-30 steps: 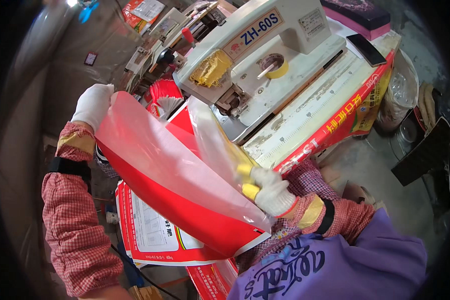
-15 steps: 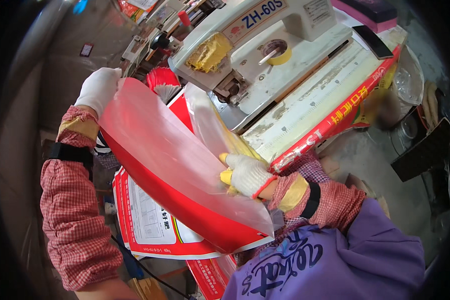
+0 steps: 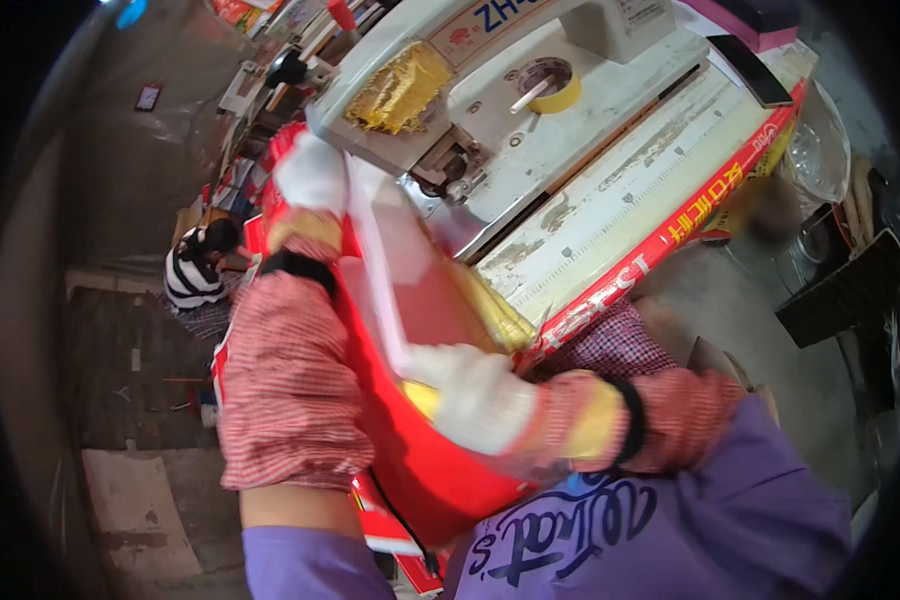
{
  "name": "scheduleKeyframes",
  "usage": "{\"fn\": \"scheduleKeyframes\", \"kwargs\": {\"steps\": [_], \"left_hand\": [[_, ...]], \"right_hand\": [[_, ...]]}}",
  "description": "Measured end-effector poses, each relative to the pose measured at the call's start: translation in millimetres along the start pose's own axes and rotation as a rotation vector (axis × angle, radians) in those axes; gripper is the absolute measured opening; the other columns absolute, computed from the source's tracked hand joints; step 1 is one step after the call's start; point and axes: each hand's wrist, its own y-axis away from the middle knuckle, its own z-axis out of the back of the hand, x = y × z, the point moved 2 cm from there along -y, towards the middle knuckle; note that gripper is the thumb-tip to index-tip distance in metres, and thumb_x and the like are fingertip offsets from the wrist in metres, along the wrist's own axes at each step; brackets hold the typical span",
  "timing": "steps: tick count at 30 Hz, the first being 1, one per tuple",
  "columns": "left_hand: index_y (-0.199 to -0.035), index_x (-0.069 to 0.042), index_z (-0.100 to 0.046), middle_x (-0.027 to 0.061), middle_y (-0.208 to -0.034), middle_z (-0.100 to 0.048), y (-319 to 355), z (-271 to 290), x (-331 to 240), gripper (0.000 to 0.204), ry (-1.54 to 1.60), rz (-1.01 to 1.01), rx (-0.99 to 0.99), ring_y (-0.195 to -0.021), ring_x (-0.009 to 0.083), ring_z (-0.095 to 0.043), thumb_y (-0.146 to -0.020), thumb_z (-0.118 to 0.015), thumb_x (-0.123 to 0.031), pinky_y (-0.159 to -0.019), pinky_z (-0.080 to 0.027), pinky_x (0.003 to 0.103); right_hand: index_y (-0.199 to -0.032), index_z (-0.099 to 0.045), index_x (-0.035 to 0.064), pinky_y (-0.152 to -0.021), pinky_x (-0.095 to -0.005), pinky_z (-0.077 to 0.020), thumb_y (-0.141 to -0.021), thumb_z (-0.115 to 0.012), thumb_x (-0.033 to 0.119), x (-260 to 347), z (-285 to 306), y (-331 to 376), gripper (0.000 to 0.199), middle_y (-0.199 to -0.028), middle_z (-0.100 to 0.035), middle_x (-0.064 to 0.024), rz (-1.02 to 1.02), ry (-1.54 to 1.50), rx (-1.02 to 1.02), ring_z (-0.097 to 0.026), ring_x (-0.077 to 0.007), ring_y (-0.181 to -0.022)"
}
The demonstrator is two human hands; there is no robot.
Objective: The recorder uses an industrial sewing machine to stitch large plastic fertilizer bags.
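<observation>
A red plastic-woven sack point(image 3: 405, 455) with a pale inner side is drawn up between my hands, folded lengthwise, in front of a large pale industrial sewing machine point(image 3: 610, 110). My left hand point(image 3: 312, 172), in a white knit glove, holds the sack's far end close to the machine's needle area. My right hand point(image 3: 478, 400), gloved with yellow fingertips, grips the near part of its edge. Both gloves are smeared by motion, and single fingers do not show clearly. Under the sack, red and white printed sacks point(image 3: 380, 525) partly show.
Yellow tape point(image 3: 553, 90) with a white stick lies on the machine bed. A dark phone point(image 3: 750, 72) rests at the back right. Red printed wrapping point(image 3: 670, 240) covers the table's front edge. A person in a striped top point(image 3: 195, 275) crouches on the left.
My left hand has swung right, toward the machine, with the sack's far end. The wide-spread sack has narrowed and folded. My right hand has come slightly nearer to me.
</observation>
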Motion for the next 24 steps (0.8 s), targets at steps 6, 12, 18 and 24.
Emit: {"fn": "scheduleKeyframes", "kwargs": {"steps": [6,12,18,24], "left_hand": [[-0.101,-0.009,-0.054,0.0104,-0.078,-0.060,76.7,-83.5,-38.4,0.022,-0.140,-0.438,0.151,-0.068,0.0293,-0.061,-0.083,-0.045,-0.016,-0.054,-0.049,0.041],[-0.089,-0.008,-0.054,0.0100,-0.080,-0.055,61.7,-74.2,-30.9,0.023,0.417,-0.542,-0.191,-0.070,0.0317,-0.055,-0.067,-0.061,-0.004,-0.061,-0.047,0.038],[-0.078,-0.006,-0.058,0.0117,-0.073,-0.055,46.8,-96.9,-34.8,0.021,0.793,-0.513,-0.223,-0.071,0.0302,-0.055,-0.059,-0.059,0.004,-0.062,-0.046,0.035],[-0.084,-0.011,-0.063,0.0102,-0.078,-0.059,54.1,-67.2,-33.3,0.017,0.289,-0.677,-0.165,-0.075,0.0306,-0.058,-0.067,-0.057,-0.008,-0.065,-0.048,0.037]], "right_hand": [[-0.101,-0.060,0.0087,-0.068,-0.0301,-0.0480,-0.079,-0.053,0.009,-102.5,66.9,79.4,0.022,-0.084,-0.063,-0.0076,-0.582,-0.593,0.283,-0.060,-0.0179,-0.076],[-0.112,-0.055,0.0022,-0.079,-0.0257,-0.0464,-0.083,-0.047,-0.002,-108.9,65.9,79.6,0.031,-0.097,-0.062,-0.0070,-0.864,-1.015,0.181,-0.056,-0.0138,-0.090],[-0.114,-0.055,0.0031,-0.070,-0.0276,-0.0477,-0.083,-0.052,0.006,-75.0,89.9,71.4,0.031,-0.083,-0.064,-0.0090,-0.621,-0.421,-0.034,-0.061,-0.0175,-0.077],[-0.101,-0.060,0.0095,-0.058,-0.0367,-0.0493,-0.072,-0.061,0.015,-67.1,92.0,63.5,0.030,-0.068,-0.059,-0.0170,-0.416,0.329,0.203,-0.060,-0.0328,-0.062]]}}
